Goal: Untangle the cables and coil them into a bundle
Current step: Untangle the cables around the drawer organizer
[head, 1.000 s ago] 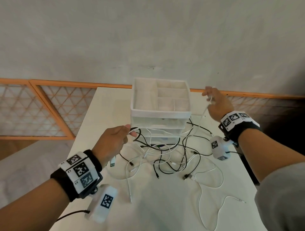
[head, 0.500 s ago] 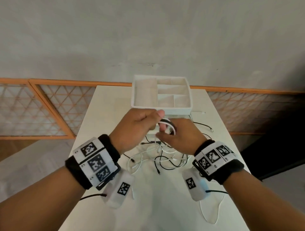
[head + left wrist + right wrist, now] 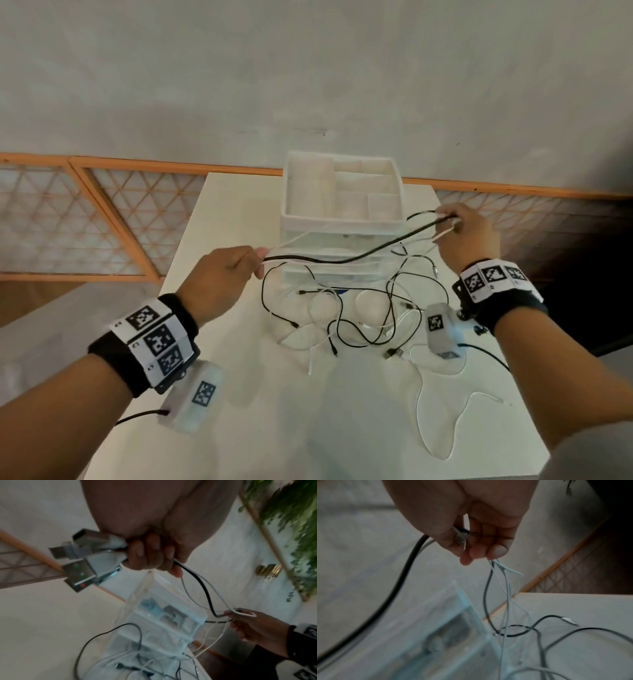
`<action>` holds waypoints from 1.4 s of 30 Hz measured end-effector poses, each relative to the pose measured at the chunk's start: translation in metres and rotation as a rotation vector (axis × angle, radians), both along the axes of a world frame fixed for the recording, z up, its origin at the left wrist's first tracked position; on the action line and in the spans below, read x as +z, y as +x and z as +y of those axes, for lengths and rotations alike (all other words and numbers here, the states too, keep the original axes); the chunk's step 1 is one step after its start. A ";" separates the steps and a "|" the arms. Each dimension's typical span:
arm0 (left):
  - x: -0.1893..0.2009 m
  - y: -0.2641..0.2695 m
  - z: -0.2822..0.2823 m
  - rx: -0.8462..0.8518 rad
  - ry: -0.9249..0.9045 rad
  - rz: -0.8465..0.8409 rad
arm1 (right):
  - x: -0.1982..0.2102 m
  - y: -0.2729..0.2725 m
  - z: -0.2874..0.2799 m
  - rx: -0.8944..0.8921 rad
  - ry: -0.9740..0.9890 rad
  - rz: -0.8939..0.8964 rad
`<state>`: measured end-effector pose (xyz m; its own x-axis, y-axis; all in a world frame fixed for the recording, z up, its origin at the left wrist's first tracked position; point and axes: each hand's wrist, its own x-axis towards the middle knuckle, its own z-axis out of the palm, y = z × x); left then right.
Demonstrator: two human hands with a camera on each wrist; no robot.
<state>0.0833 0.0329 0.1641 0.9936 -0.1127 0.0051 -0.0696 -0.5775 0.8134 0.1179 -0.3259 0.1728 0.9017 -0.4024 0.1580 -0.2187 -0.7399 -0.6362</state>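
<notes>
My left hand (image 3: 226, 274) grips a bunch of cables near their USB plugs (image 3: 80, 559), which stick out behind its curled fingers (image 3: 149, 555). A thick black cable (image 3: 349, 258) and thin white ones stretch from it across to my right hand (image 3: 462, 236), which pinches them at the organizer's right side. In the right wrist view the black cable (image 3: 402, 577) leaves the pinch on one side and thin strands (image 3: 503, 588) hang below the fingertips (image 3: 494, 551). A tangle of black and white cables (image 3: 359, 318) lies on the table between both hands.
A white desktop organizer (image 3: 342, 212) with open top compartments and clear drawers stands at the back middle of the white table (image 3: 239, 428). A loose white cable (image 3: 442, 411) loops near the front right edge. An orange lattice railing (image 3: 85, 222) runs behind the table.
The hands were close together in front of the organizer half a second ago. They have pulled apart, left hand to the left, right hand to the right, drawing the black and white cables out between them.
</notes>
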 end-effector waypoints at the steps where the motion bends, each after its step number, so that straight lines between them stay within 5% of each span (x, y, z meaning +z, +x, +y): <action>1: -0.009 0.000 0.003 0.037 0.019 0.003 | -0.008 -0.002 -0.001 0.011 0.016 0.080; 6: -0.038 0.001 0.006 0.164 -0.029 0.130 | -0.059 -0.019 0.013 0.082 0.055 0.311; 11: -0.037 0.014 0.009 0.407 -0.231 0.243 | -0.042 -0.022 0.029 0.006 -0.181 0.298; 14: -0.030 0.021 0.010 0.566 -0.387 0.280 | -0.016 -0.021 0.028 -0.010 -0.163 0.090; 18: -0.027 0.025 0.009 0.616 -0.409 0.319 | 0.018 -0.021 0.028 -0.054 0.172 -0.305; 23: -0.019 0.018 0.003 0.528 -0.630 0.427 | 0.019 -0.040 0.061 0.272 0.275 -0.130; 30: 0.013 0.010 -0.038 0.235 -0.667 0.505 | 0.014 -0.056 0.128 0.579 0.331 -0.357; 37: 0.023 0.030 -0.012 0.532 -0.747 0.362 | 0.045 -0.018 0.063 0.013 0.856 -0.562; 42: 0.015 0.027 0.000 0.593 -0.787 0.334 | 0.038 -0.023 0.048 0.145 0.891 -0.496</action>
<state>0.1106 0.0327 0.1790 0.8529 0.3104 -0.4198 0.3500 0.2566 0.9009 0.0952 -0.2774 0.2108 0.8656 -0.4483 0.2232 0.2720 0.0465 -0.9612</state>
